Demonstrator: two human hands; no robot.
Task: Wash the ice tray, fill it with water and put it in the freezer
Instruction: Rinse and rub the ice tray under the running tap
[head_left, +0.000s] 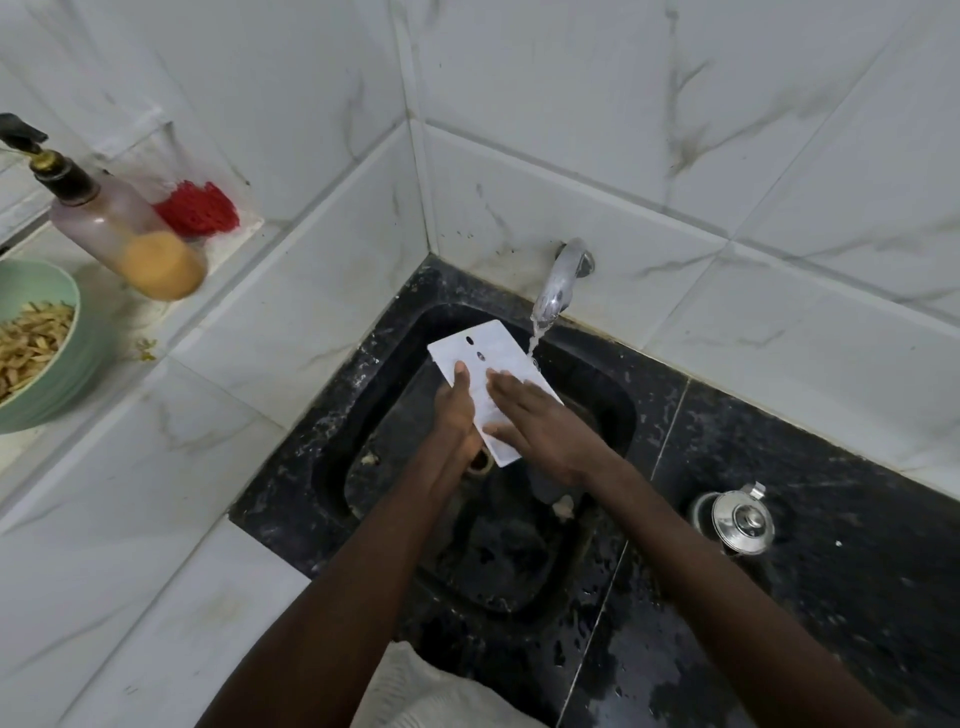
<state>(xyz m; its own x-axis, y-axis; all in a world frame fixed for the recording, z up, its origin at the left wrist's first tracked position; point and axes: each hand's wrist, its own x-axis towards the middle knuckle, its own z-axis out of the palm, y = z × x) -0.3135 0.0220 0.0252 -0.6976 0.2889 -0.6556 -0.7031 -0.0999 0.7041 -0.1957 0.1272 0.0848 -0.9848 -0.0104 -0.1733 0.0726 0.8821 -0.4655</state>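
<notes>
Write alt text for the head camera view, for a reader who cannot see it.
Two hands wash a white ice tray over a black sink at a running tap: the left hand holds its edge and the right hand lies flat on top. A soap bottle and a green bowl stand on the ledge at left.

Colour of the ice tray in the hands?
The ice tray is white, with small dark holes near its far end; head view shows it.

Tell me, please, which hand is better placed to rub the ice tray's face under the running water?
Right, I think. The right hand lies with straight fingers flat on the white ice tray, beside the stream from the tap; the left hand holds the tray's left edge, steadying it.
</notes>
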